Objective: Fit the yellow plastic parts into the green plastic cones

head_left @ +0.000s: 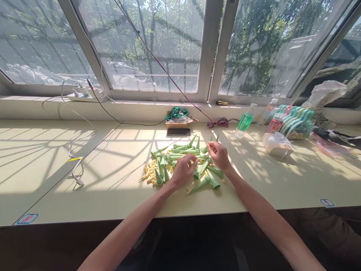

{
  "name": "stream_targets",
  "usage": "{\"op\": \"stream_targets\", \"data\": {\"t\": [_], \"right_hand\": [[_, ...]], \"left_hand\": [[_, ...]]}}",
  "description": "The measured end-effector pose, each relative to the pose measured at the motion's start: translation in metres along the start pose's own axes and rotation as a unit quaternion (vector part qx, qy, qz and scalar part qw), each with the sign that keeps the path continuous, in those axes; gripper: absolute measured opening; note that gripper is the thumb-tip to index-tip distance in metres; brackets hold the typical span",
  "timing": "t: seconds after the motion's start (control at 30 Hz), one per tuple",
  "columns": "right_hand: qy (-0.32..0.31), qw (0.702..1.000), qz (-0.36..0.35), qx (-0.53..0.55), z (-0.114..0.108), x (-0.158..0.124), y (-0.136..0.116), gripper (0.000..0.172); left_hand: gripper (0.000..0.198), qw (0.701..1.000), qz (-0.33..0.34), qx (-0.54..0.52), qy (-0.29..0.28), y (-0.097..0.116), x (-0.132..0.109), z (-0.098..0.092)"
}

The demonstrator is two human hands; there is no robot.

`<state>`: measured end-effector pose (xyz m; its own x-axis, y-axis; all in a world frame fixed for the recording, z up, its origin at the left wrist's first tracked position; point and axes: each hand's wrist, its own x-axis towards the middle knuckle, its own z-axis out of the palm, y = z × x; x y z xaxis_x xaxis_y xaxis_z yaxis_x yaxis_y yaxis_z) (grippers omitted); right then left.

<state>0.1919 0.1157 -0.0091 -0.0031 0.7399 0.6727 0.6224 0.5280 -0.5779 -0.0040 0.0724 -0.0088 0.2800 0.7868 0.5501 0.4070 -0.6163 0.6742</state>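
A heap of green cones (201, 170) lies on the pale table, some on their sides and some standing point up. Small yellow pieces (149, 171) are scattered at its left side and among the cones. My left hand (184, 172) is over the middle of the heap, thumb and fingers pinched together; whatever is between them is too small to make out. At the heap's right back edge, my right hand (219, 155) also has its fingertips closed, right beside a green cone. I cannot tell what that pinch holds.
Behind the heap lie a dark phone (178, 132) and a small box (178, 119) with green ribbon. To the right stand a water bottle (245, 121), a red can (274, 125), a white container (278, 145) and a basket of pastel hangers (297, 122). A white cable (76, 171) lies left.
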Motion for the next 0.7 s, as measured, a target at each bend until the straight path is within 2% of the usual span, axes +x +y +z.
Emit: {"op": "stream_targets", "data": {"t": [0.37,0.7], "right_hand": [[-0.060,0.998,-0.021,-0.012,0.000,0.000,0.007,0.022],[-0.042,0.999,-0.010,-0.032,0.004,0.000,0.019,0.021]], "left_hand": [[0.014,1.000,-0.004,-0.003,-0.002,0.000,-0.001,0.000],[0.014,1.000,-0.006,-0.004,-0.011,0.000,-0.001,0.000]]}}
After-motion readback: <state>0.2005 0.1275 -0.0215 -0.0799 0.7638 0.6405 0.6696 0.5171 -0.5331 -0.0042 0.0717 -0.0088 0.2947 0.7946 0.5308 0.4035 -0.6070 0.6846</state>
